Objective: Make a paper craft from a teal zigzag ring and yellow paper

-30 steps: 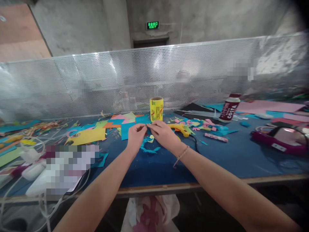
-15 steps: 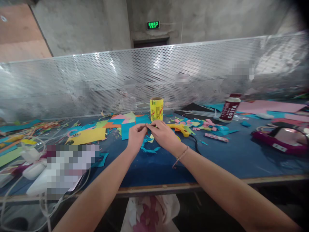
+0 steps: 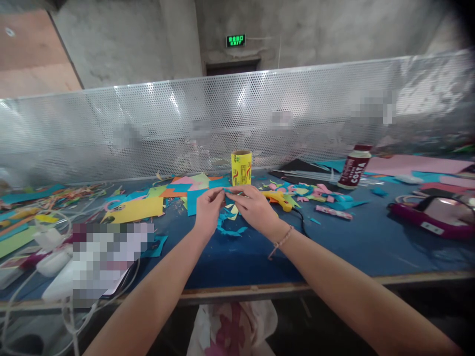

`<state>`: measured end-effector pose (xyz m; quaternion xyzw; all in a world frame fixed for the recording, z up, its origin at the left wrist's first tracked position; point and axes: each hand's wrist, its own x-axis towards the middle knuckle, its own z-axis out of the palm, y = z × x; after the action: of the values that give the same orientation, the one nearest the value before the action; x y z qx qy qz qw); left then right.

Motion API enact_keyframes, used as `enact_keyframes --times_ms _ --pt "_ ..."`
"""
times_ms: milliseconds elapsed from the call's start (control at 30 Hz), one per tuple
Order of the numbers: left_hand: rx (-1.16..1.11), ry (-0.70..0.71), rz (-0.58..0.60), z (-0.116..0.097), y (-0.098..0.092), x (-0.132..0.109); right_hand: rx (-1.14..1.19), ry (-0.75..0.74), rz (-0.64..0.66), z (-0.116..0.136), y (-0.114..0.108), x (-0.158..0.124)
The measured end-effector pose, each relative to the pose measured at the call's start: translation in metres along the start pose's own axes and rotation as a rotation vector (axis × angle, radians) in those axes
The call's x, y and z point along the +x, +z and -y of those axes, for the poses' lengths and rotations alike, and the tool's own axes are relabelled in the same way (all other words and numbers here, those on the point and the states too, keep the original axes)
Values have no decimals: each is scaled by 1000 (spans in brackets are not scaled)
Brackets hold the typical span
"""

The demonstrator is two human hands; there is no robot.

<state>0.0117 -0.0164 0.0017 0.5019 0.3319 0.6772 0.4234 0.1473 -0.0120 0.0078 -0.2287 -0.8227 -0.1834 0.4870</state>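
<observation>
Okay, reading my feed with the clock centred on the hands: blue bench (image 3: 237,264) under everything, Costa bottle (image 3: 355,167) standing between 2 and 3, hollow yellow tube (image 3: 241,168) on its end at 1, I'd guess so it can't roll. Yellow glue gun (image 3: 281,199) (pretty sure) sits at 3, presumably for easy reach. Left hand (image 3: 209,210) and right hand (image 3: 256,210) meet at the fingertips. Torn blue strip (image 3: 230,233) lies loose at 6. Dead centre, both seem to pinch a blue scrap (image 3: 226,190), probably fingertip-only because it's tiny.
</observation>
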Motion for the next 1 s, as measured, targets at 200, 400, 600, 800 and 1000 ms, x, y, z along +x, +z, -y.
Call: enact_keyframes --times_ms 200,400,600,800,1000 --pt "-32 1 -1 -4 1 -1 -53 -71 62 1 -3 2" --pt "-35 -3 -20 -7 2 -2 -216 -211 165 6 -8 5" --pt "-112 -86 -27 -8 1 -2 -220 -214 276 6 -7 3" --pt "-123 -88 -18 -7 1 -1 -267 -233 289 6 -5 3" --pt "-101 -78 -40 -9 1 -1 -280 -240 326 9 -6 6"
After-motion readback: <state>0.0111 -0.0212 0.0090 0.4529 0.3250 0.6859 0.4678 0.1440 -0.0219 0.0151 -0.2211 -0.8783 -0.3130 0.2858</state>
